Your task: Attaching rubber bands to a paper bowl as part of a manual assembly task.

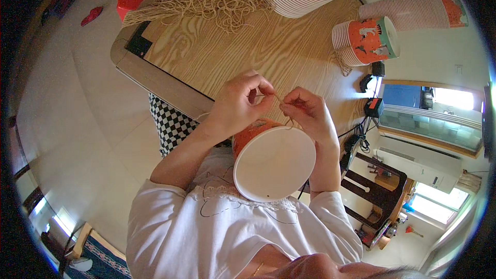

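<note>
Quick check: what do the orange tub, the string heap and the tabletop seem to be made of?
Orange tub: probably paperboard, smooth; plain white face, printed side.
String heap: likely jute or similar plant fibre, matt; tan, tangled strands.
Tabletop: wood or wood-look laminate, low sheen; grain shows, but which is unclear.

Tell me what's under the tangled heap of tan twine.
Pale wood-grain tabletop shows at the edge of the tangled twine; whatever lies beneath its dense middle is covered.

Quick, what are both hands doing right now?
Left hand: closed, pinching thin tan string.
Right hand: closed too, pinching thin tan string close to the left hand.
</note>
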`<state>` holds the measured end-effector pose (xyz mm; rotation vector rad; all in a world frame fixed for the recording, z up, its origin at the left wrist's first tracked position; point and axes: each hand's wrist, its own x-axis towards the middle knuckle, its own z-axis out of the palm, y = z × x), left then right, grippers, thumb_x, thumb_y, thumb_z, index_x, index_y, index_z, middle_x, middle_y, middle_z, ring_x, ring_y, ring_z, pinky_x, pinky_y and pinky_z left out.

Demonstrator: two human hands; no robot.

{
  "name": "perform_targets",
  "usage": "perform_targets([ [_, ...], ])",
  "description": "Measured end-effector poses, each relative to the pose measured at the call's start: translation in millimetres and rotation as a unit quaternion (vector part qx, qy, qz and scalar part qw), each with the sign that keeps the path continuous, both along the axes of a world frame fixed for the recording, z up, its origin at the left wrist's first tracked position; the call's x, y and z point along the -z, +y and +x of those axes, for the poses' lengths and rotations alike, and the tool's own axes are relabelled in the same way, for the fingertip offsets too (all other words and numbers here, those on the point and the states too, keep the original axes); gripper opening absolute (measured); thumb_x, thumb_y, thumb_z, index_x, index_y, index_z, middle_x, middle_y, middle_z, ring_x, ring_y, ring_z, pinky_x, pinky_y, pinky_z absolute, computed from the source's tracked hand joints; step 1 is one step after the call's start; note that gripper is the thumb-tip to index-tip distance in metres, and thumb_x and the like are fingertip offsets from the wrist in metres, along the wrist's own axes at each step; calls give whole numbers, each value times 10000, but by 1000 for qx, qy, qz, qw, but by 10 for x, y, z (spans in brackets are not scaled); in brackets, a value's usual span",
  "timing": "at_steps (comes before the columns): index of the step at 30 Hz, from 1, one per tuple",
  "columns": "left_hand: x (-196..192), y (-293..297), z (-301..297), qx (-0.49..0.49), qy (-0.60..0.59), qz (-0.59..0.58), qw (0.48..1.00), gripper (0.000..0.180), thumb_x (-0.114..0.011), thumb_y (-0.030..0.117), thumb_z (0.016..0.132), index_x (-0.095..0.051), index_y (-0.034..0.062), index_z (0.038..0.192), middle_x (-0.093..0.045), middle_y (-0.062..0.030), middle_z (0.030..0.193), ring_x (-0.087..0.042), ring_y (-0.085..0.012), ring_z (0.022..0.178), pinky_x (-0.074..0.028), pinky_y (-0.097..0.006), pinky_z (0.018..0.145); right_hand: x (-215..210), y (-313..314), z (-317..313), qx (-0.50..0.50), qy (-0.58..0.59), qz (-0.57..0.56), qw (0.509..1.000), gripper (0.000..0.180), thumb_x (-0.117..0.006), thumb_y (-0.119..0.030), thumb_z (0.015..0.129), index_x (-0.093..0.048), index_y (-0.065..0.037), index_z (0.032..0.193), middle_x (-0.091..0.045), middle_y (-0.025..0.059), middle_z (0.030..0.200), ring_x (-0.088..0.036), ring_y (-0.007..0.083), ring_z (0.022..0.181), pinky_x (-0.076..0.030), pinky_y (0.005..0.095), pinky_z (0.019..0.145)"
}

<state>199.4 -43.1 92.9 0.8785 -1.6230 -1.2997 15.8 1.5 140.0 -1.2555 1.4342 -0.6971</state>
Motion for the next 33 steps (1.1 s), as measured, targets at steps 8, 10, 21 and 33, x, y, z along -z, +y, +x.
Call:
perform_targets([
  [8, -68, 19, 1, 10, -3, -8, 1000, 105, -665, 44, 710, -596, 36, 789, -543, -44, 727, -498, -113, 524, -419, -255, 484, -48, -66, 84, 17, -4, -2, 1000, 57, -607, -13, 819, -566, -1, 857, -551, 2, 777, -516, 59, 716, -421, 191, 629],
  [10, -66, 18, -1, 13, 10, -15, 1000, 105, -665, 47, 712, -596, 35, 790, -541, -45, 721, -498, -115, 520, -419, -254, 484, -52, -78, 82, 6, 21, -3, 1000, 52, -602, -12, 822, -568, 0, 859, -553, 2, 775, -516, 59, 715, -418, 189, 628],
  [21, 17, 21, 17, 39, 46, 83, 995, 152, -641, 128, 803, -636, 32, 921, -602, -14, 707, -490, -50, 547, -416, -214, 506, 12, -53, 24, 7, -2, -25, 1000, 67, -615, -49, 821, -598, 1, 862, -590, 18, 830, -544, 90, 803, -456, 240, 740],
  [33, -4, 24, -2, 31, 58, 75, 995, 124, -617, 131, 828, -589, 19, 873, -612, -49, 751, -552, -97, 600, -444, -249, 529, 32, -49, 16, 8, -1, -28, 1000, 55, -620, -37, 812, -610, 6, 844, -609, 29, 824, -564, 95, 805, -461, 237, 755],
])
